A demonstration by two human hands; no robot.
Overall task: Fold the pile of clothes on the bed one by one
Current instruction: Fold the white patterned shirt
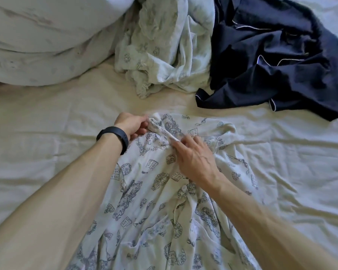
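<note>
A white printed button-up shirt with dark blue drawings lies spread on the bed in front of me, collar end away from me. My left hand, with a black band on its wrist, pinches the collar edge at the shirt's far left. My right hand lies on the shirt near the collar, its fingertips pinching the same trimmed edge. Behind lie a crumpled pale green patterned garment and a dark navy garment with white piping.
A cream sheet covers the bed, wrinkled on both sides of the shirt. A bulky pale duvet or pillows are heaped at the back left, touching the pale green garment.
</note>
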